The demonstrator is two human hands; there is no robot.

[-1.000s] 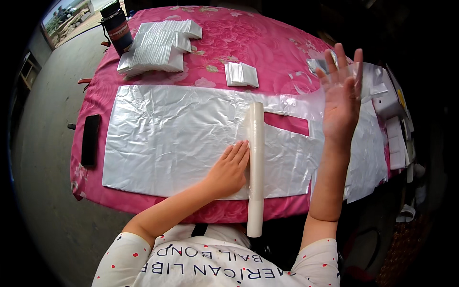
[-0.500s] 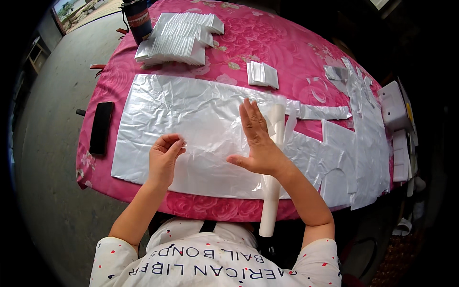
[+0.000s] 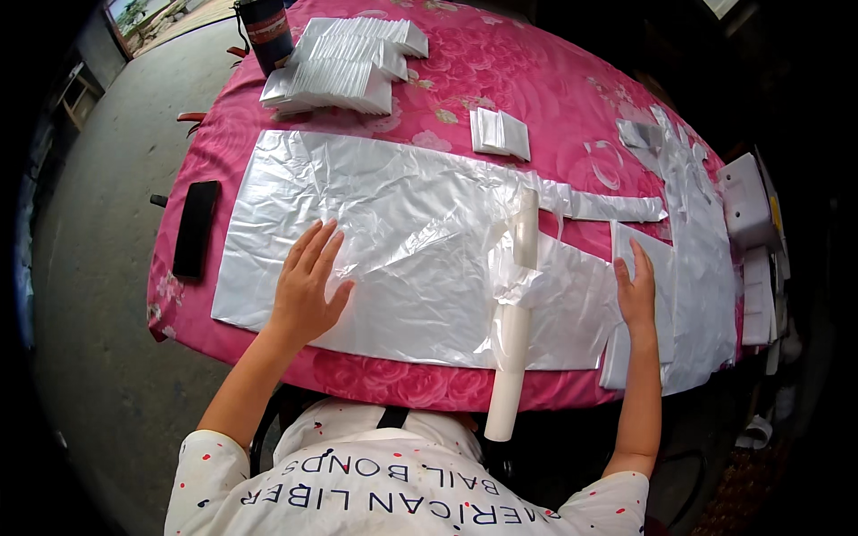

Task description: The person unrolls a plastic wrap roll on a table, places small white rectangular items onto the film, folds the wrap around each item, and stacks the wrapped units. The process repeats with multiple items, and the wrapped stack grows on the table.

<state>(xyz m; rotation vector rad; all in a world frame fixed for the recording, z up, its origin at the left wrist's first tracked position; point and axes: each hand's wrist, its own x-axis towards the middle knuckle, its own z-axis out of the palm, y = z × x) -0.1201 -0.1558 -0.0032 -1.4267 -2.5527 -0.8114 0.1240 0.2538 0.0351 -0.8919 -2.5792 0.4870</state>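
Flat on the table lies a large silvery-white plastic sheet or bag with a wrinkled surface. My left hand rests on or just above its left part, fingers stretched and thumb apart, holding nothing. Across the sheet's right part runs a long white tube, its near end jutting past the table's front edge. Crumpled thin clear film clings around the tube's middle. Over the handle-shaped bag parts at the right, my right hand is open, beside a white plastic piece. Whether it touches the plastic, I cannot tell.
A pink floral cloth covers the table. Folded white packets stand in rows at the back left beside a dark flask; a smaller stack lies back centre. A black phone lies left, white plastic boxes far right.
My left hand has gone from a pinch to outstretched fingers. My right hand has moved right, away from the tube. The thin film now lies bunched around the tube.
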